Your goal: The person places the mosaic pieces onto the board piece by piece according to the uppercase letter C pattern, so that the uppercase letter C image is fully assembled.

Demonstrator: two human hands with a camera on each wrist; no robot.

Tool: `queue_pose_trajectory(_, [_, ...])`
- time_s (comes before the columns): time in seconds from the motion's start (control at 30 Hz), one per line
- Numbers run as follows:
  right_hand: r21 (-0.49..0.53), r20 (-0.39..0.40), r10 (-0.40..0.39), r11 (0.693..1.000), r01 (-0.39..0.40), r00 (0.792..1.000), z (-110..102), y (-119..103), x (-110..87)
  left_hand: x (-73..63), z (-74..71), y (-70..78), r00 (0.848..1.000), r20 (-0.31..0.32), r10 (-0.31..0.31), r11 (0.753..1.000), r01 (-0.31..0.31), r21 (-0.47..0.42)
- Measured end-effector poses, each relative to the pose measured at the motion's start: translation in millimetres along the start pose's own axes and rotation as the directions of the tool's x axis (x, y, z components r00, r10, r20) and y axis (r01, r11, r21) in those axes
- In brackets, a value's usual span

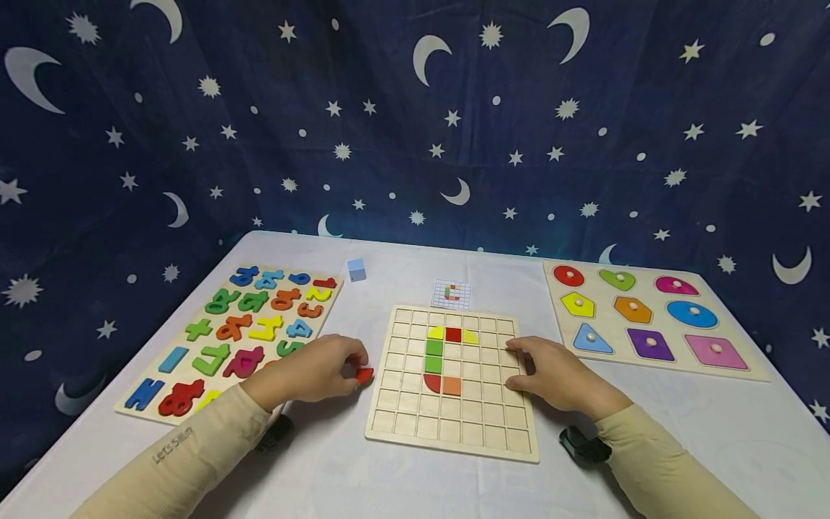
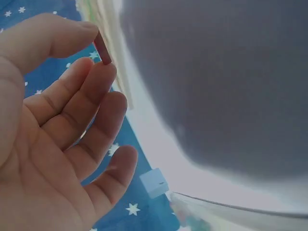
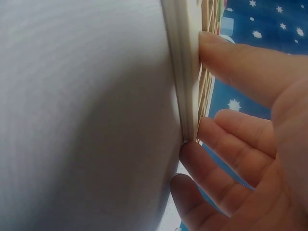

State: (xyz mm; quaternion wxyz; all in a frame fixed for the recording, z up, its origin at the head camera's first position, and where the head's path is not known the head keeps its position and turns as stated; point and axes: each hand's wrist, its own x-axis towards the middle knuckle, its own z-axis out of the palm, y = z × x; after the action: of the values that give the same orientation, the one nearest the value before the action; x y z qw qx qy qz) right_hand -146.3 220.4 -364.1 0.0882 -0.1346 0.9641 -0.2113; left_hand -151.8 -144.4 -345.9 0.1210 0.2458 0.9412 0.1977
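Observation:
My left hand [image 1: 324, 369] pinches a small red piece [image 1: 364, 375] with a curved edge between thumb and fingertips, just left of the wooden grid board [image 1: 398, 427]. Seen from the left wrist, the piece [image 2: 102, 48] is thin and edge-on. On the grid, two yellow quarter-round pieces flank a red square [image 1: 453, 335]. Green squares [image 1: 434, 348] run down the left, above a red quarter-round piece [image 1: 432, 383] and an orange square [image 1: 452, 386]. My right hand [image 1: 551, 369] touches the board's right edge, fingers extended; the right wrist view shows thumb and fingertips against that edge [image 3: 185, 86].
Behind the grid lies a small pattern card [image 1: 452, 294]. A light blue cube [image 1: 357, 270] stands to its left. A number puzzle board [image 1: 145, 400] occupies the table's left, and a knobbed shape puzzle [image 1: 612, 292] the right. A starry dark cloth [image 1: 389, 108] hangs behind.

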Motion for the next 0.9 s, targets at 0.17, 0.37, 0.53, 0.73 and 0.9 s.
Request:
queue_pose_trajectory(0.17, [0.004, -0.002, -0.004, 1.000, 0.004, 1.000, -1, 0, 0.7, 6.6, -5.5, 12.3, 1.000, 0.002, 0.009, 1.000, -0.009, -0.030])
queue_pose_trajectory(0.37, [0.008, -0.007, -0.009, 1.000, 0.010, 1.000, 0, 1, 0.8, 15.9, -4.0, 30.7, 0.997, 0.002, 0.080, 0.996, -0.080, -0.034])
queue_pose_trajectory(0.53, [0.009, -0.010, -0.019, 1.000, 0.019, 1.000, 0, 1, 0.4, 24.7, 0.5, 41.0, 0.984, -0.008, 0.176, 0.984, -0.176, 0.000])
queue_pose_trajectory(0.73, [0.005, -0.008, -0.020, 1.000, 0.020, 1.000, 0, 1, 0.7, 35.6, 5.4, 52.3, 0.975, 0.003, 0.220, 0.975, -0.220, 0.034])
queue_pose_trajectory(0.9, [0.000, -0.008, -0.014, 1.000, 0.014, 1.000, 1, 1, 0.4, 42.9, 9.7, 62.1, 0.970, 0.008, 0.245, 0.969, -0.245, 0.037])
